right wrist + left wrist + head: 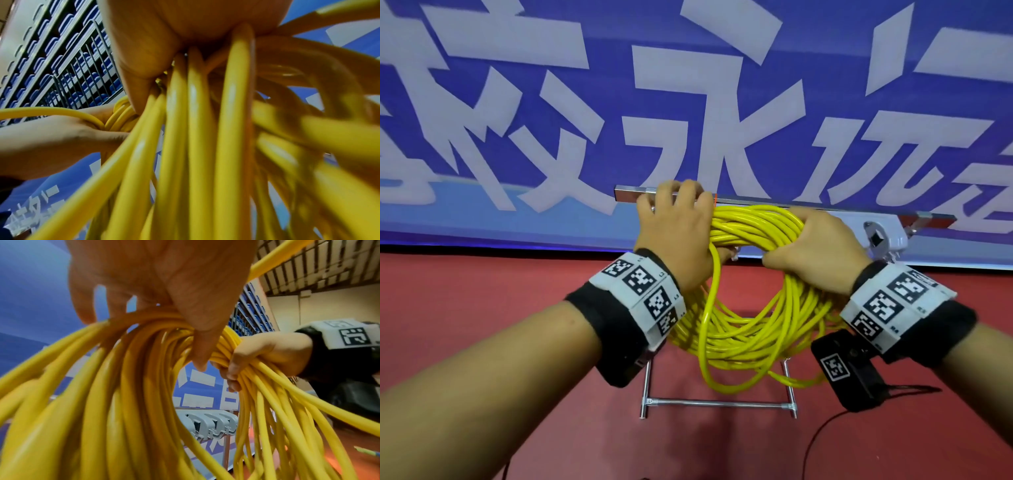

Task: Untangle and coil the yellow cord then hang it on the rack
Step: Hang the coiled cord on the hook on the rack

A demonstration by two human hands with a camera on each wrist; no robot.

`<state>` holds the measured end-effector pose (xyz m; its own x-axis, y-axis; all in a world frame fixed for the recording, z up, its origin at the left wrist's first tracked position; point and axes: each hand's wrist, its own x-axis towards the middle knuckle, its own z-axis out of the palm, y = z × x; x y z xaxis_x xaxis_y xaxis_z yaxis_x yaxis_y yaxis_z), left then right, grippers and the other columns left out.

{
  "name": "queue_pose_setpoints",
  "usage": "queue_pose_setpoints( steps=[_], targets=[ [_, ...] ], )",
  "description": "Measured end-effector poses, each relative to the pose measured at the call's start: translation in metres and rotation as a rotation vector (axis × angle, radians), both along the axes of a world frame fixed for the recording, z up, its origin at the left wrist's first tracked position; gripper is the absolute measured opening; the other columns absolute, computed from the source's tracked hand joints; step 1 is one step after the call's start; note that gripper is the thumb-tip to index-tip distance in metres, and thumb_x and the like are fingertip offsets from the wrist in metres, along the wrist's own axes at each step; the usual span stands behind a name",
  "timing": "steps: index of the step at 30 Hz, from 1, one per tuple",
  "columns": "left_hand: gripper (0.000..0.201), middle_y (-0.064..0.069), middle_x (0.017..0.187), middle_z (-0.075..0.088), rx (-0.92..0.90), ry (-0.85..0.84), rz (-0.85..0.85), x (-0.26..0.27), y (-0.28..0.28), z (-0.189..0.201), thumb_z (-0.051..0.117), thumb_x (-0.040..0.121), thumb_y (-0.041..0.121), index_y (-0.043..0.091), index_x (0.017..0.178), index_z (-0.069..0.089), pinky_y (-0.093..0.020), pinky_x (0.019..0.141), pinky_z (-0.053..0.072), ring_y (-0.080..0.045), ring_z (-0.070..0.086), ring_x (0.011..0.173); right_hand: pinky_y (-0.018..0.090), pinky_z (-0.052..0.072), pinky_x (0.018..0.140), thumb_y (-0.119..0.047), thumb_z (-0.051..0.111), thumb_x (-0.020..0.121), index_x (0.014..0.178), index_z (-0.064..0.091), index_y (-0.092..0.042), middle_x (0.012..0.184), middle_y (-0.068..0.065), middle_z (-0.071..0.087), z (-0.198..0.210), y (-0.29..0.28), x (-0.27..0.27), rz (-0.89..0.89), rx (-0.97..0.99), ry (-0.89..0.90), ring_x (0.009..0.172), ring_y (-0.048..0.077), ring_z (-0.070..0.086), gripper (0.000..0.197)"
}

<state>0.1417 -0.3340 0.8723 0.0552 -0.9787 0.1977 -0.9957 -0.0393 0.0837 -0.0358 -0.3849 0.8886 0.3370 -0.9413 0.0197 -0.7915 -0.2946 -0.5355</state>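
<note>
The fingers point(197, 352) of the left hand point(676, 236) are curled round the top of the yellow cord point(743, 329), gathering its many loops into one thick bundle; the right hand point(815, 250) clenches the same bundle just beside it, fingers wrapped under the strands. Holding it at two neighbouring spots probably keeps the loops from sliding apart and spreads the weight while the coil is lifted.

The cord is already wound into a round coil. It hangs from both hands in front of the rack point(756, 202), its upper arc level with the metal top bar, its lower loops drooping above the rack's base tube point(719, 404). One or two loops sag looser than the rest. Whether the coil already rests on the bar or on a hook cannot be told; the hands hide that spot.

A white multi-socket fitting point(883, 236) sits on the bar to the right of the hands. Behind stands a blue banner point(517, 102) with large white characters, and the floor point(482, 291) is red.
</note>
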Motion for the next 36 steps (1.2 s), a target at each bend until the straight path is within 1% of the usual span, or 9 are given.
queue_pose_setpoints(
  steps=[4,9,14,17,22,29,31,33,36],
  targets=[
    [0.061,-0.002,0.093,0.056,0.059,0.479,-0.145,0.012,-0.004,0.009,0.084,0.068,0.033,0.02,0.105,0.038,-0.033,0.068,0.041,-0.026,0.057,0.089,0.027,0.038,0.057,-0.027,0.077,0.06,0.073,0.059,-0.025,0.064,-0.005,0.061,0.002,0.002,0.003,0.03,0.012,-0.071,0.065,0.016,0.056,0.022],
    [0.085,-0.003,0.084,0.068,0.086,0.6,-0.182,0.025,-0.004,0.009,0.09,0.056,0.03,0.037,0.122,0.037,-0.036,0.07,0.056,-0.019,0.064,0.074,0.027,0.039,0.054,-0.023,0.077,0.057,0.066,0.054,-0.022,0.058,-0.005,0.056,0.006,-0.002,0.005,0.088,-0.033,-0.108,0.055,0.015,0.051,0.025],
    [0.075,0.007,0.087,0.067,0.012,0.862,-0.142,0.035,-0.004,-0.002,0.089,0.06,0.023,0.037,0.117,0.044,-0.012,0.064,0.05,-0.008,0.063,0.074,0.028,0.043,0.054,-0.029,0.075,0.053,0.075,0.061,-0.018,0.054,-0.007,0.057,0.004,-0.008,-0.001,0.071,0.017,-0.283,0.05,0.009,0.049,0.028],
    [0.065,0.015,0.089,0.061,0.067,0.849,-0.162,0.034,-0.009,-0.006,0.086,0.063,0.016,0.031,0.111,0.045,-0.006,0.06,0.044,-0.006,0.059,0.08,0.03,0.046,0.056,-0.027,0.077,0.055,0.077,0.062,-0.018,0.058,-0.003,0.059,0.003,-0.012,-0.004,0.074,0.039,-0.315,0.052,0.01,0.05,0.028],
    [0.046,0.001,0.074,0.061,0.065,0.877,-0.176,0.025,-0.008,-0.015,0.078,0.057,0.019,0.016,0.092,0.05,-0.03,0.062,0.047,-0.021,0.058,0.068,0.037,0.052,0.064,-0.007,0.078,0.067,0.085,0.065,-0.02,0.076,0.01,0.068,-0.004,-0.014,-0.011,0.151,0.149,-0.278,0.064,0.016,0.059,0.026],
    [0.041,0.007,0.073,0.06,-0.006,0.749,-0.162,0.02,-0.007,-0.011,0.079,0.063,0.021,0.02,0.092,0.049,-0.026,0.063,0.043,-0.019,0.057,0.07,0.004,0.042,0.057,-0.007,0.08,0.069,0.091,0.058,-0.035,0.082,-0.011,0.066,-0.006,-0.017,-0.014,0.199,0.157,-0.272,0.065,-0.01,0.058,0.042],
    [0.04,0.008,0.069,0.057,0.0,0.707,-0.158,0.019,-0.008,-0.009,0.079,0.068,0.018,0.02,0.092,0.048,-0.025,0.062,0.04,-0.016,0.055,0.067,0.003,0.045,0.072,-0.008,0.082,0.069,0.11,0.052,-0.04,0.104,-0.017,0.065,-0.003,-0.02,-0.018,0.338,0.337,-0.246,0.09,-0.011,0.061,0.061],
    [0.038,0.009,0.063,0.054,0.013,0.672,-0.169,0.017,-0.007,-0.007,0.077,0.071,0.019,0.022,0.09,0.045,-0.025,0.06,0.037,-0.014,0.052,0.064,0.009,0.045,0.086,-0.018,0.078,0.074,0.123,0.041,-0.045,0.122,-0.026,0.058,0.001,-0.023,-0.024,0.442,0.543,-0.249,0.112,-0.008,0.055,0.067],
    [0.035,0.008,0.061,0.05,0.029,0.617,-0.175,0.014,-0.006,-0.004,0.073,0.072,0.021,0.026,0.084,0.041,-0.027,0.059,0.034,-0.023,0.052,0.066,0.021,0.042,0.098,-0.059,0.067,0.067,0.12,0.04,-0.059,0.12,-0.035,0.054,0.019,-0.021,-0.021,0.375,0.601,-0.275,0.113,-0.01,0.052,0.06]
  ],
)
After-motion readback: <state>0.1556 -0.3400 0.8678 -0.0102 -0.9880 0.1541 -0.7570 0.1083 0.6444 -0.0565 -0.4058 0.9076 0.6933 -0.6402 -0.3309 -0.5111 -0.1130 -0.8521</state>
